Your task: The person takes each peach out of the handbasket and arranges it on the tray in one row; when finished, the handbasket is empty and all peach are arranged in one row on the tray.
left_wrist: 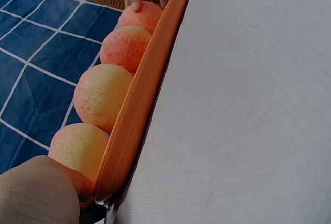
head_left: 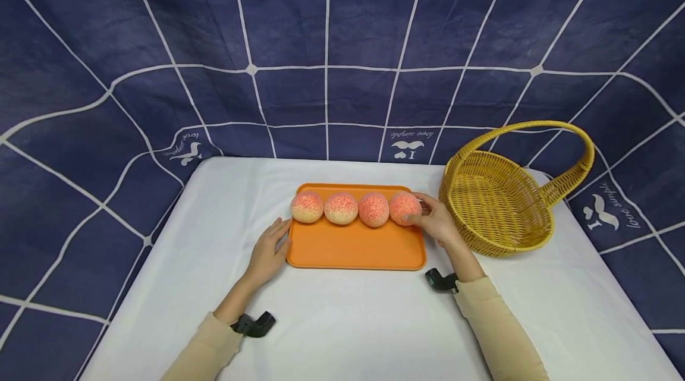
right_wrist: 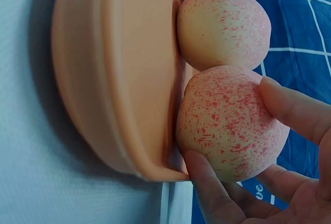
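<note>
Several pink-and-yellow peaches stand in a row along the far side of an orange tray (head_left: pixel 357 250). My right hand (head_left: pixel 436 222) holds the rightmost peach (head_left: pixel 402 207) at the tray's right end. In the right wrist view, the thumb and fingers spread around that peach (right_wrist: pixel 232 125), which sits against the tray's corner. A neighbouring peach (right_wrist: pixel 222 30) touches it. My left hand (head_left: pixel 267 253) lies at the tray's left edge, beside the leftmost peach (head_left: pixel 307 207). In the left wrist view, part of the left hand (left_wrist: pixel 41 190) hides the near tray corner; its fingertips are hidden there.
A yellow wicker basket (head_left: pixel 497 202) with a tall handle stands right of the tray, close to my right forearm. White cloth (head_left: pixel 364 321) covers the table. Behind and at the sides hangs a dark blue cloth (head_left: pixel 289 30) with white grid lines.
</note>
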`<state>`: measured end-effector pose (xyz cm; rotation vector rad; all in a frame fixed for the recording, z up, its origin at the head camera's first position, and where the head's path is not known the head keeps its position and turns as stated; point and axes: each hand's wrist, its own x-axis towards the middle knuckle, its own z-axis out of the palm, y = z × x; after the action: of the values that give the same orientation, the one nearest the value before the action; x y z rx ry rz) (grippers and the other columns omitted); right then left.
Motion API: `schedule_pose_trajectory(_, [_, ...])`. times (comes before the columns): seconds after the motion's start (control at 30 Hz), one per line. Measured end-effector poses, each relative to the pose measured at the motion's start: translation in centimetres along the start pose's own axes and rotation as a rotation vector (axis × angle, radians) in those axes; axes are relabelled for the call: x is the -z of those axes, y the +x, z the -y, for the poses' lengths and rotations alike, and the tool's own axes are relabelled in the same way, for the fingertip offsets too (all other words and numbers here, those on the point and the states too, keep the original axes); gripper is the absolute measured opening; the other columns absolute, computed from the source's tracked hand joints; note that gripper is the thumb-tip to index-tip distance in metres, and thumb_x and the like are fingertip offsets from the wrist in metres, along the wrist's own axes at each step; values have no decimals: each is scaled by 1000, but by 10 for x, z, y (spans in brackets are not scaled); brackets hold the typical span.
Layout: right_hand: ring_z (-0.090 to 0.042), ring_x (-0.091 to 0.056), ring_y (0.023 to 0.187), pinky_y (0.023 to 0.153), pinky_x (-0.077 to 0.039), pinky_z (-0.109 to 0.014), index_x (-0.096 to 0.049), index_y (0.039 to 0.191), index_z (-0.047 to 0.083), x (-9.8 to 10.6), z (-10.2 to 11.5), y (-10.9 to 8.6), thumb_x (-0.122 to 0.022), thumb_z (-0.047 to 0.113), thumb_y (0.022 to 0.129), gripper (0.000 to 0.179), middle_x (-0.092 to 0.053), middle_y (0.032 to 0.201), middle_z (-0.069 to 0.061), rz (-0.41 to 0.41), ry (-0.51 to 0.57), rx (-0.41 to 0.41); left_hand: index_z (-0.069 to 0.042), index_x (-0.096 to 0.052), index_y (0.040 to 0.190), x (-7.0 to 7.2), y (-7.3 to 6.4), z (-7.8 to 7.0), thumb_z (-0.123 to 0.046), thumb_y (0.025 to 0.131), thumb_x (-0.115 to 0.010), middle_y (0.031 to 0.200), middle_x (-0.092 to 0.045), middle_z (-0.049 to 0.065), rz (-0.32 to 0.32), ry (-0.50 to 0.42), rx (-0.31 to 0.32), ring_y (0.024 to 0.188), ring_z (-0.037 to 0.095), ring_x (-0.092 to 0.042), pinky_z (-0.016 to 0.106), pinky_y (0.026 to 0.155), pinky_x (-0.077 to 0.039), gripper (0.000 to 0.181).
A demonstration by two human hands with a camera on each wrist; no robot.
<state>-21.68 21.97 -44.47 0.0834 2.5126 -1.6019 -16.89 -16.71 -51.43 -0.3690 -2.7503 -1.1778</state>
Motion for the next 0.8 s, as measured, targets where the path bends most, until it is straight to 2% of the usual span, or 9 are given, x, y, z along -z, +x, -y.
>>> schedule_pose_trajectory(0.2, [-33, -57, 114, 79, -54, -22, -44, 146, 5, 0, -4, 4, -73, 10, 83, 69, -52, 133, -23, -12, -41, -16, 4, -47, 142, -1, 1, 1, -9, 98, -53, 148, -46, 21, -9, -2, -8, 144, 39, -33, 55, 120, -22, 46])
schedule_pose_trajectory(0.37, [-31, -58, 110, 78, -52, -21, -44, 146, 6, -1, -6, 4, -74, 13, 84, 70, -53, 131, -23, -19, -90, -24, 4, -47, 142, -1, 1, 2, -10, 98, -53, 148, -46, 21, -7, -5, -3, 144, 38, -32, 55, 120, -22, 46])
schedule_pose_trajectory(0.57, [-29, -57, 110, 79, -50, -21, -37, 151, 9, 0, -8, 3, -76, 19, 84, 78, -51, 134, -23, -16, -139, -18, 2, -46, 143, -1, 1, 2, -11, 99, -53, 149, -45, 20, 0, -7, 4, 145, 37, -32, 55, 120, -22, 46])
schedule_pose_trajectory(0.67, [-32, -57, 115, 85, -51, -28, -33, 153, 10, 3, -8, 0, -78, 24, 83, 85, -49, 139, -23, -22, -158, -14, 3, -47, 142, -2, 3, 2, -10, 98, -54, 148, -46, 21, -11, -3, -13, 144, 39, -33, 57, 119, -23, 46])
schedule_pose_trajectory(0.8, [-38, -52, 127, 98, -51, -44, -27, 155, 10, 6, -6, -6, -76, 26, 84, 88, -40, 148, -24, -19, -162, -23, 3, -48, 141, -4, 4, 2, -10, 97, -55, 147, -47, 21, -22, -2, -25, 143, 40, -35, 58, 118, -24, 46])
